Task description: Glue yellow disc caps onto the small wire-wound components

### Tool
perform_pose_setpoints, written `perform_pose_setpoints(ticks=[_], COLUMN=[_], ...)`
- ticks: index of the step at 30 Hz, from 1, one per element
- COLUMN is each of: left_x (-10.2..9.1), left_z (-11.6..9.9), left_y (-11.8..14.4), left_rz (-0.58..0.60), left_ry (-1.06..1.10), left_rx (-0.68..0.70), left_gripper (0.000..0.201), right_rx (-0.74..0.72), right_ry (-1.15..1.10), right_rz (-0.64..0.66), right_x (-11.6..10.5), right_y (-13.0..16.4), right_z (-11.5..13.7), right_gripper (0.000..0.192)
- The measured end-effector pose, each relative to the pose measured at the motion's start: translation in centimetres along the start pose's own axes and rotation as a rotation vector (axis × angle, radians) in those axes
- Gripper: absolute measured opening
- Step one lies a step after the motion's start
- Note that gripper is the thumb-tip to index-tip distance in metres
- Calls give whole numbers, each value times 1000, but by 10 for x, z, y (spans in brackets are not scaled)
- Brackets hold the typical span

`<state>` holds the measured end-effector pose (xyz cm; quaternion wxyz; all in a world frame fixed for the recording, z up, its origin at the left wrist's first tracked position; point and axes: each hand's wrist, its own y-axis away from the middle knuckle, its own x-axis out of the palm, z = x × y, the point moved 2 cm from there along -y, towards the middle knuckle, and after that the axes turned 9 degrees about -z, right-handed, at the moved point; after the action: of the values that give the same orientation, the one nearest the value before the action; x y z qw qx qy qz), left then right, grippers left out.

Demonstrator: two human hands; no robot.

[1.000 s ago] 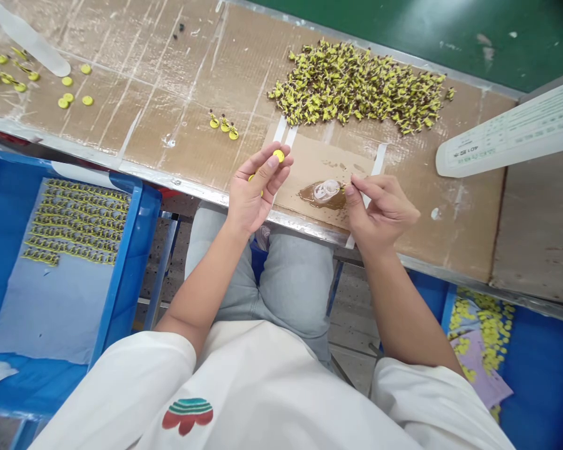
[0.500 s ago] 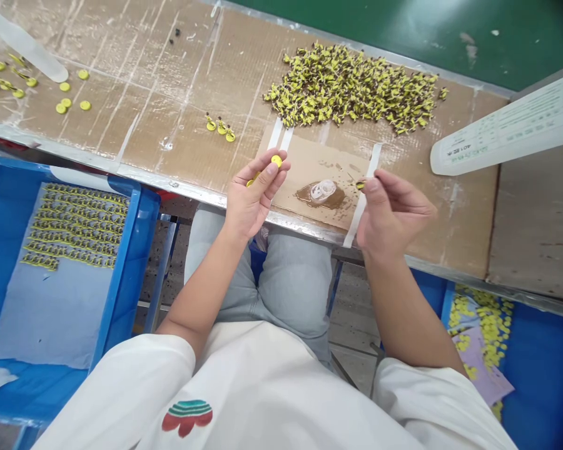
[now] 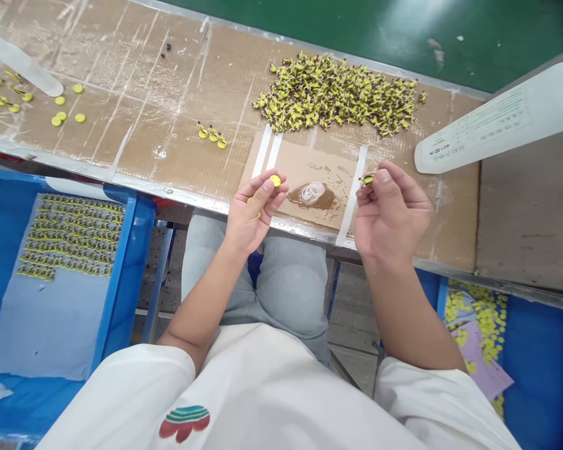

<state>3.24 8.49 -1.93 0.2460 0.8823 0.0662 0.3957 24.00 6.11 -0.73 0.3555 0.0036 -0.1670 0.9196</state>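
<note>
Pinched at the left hand [image 3: 251,212]'s fingertips, a yellow disc [image 3: 275,180] faces up near the glue puddle [image 3: 312,195]; the right hand [image 3: 391,212] nips a small yellow piece [image 3: 367,180] just right, seemingly for joining. Beyond lies the pile [image 3: 338,94].

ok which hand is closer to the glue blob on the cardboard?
Left. The left hand sits just left of the glue blob; the right hand is farther off, past the white tape strip.
</note>
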Motion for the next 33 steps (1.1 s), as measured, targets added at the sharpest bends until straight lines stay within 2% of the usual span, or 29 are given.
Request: perform_pose_setpoints(ticks=[3, 5, 7, 11, 13, 16, 18, 23, 27, 33], left_x=[-1, -1, -2, -1, 1, 7, 10, 14, 15, 14], left_z=[0, 0, 0, 3, 5, 9, 11, 9, 7, 6], left_y=[-1, -2, -2, 5, 12, 25, 33, 45, 48, 48], left_rz=[-32, -27, -18, -10, 24, 89, 116, 164, 186, 152], left_ry=[1, -1, -1, -10, -30, -82, -103, -63, -62, -81], left_rx=[-25, -30, -34, -48, -49, -54, -70, -128, -128, -115], left_gripper=[21, 24, 26, 23, 20, 20, 22, 23, 22, 24], right_rx=[-235, -290, -223, 69, 155, 189, 250, 441, 521, 579], right_ry=[114, 159, 130, -10, -47, -38, -45, -124, -189, -274], right_rz=[-50, -2, 2, -10, 74, 237, 288, 274, 295, 142], right_x=[7, 11, 11, 11, 11, 12, 13, 18, 22, 25], right_y=[7, 10, 12, 17, 20, 25, 28, 33, 35, 38], right_z=[1, -1, -5, -6, -1, 13, 21, 32, 37, 46], right_gripper=[18, 18, 19, 20, 19, 19, 21, 23, 21, 23])
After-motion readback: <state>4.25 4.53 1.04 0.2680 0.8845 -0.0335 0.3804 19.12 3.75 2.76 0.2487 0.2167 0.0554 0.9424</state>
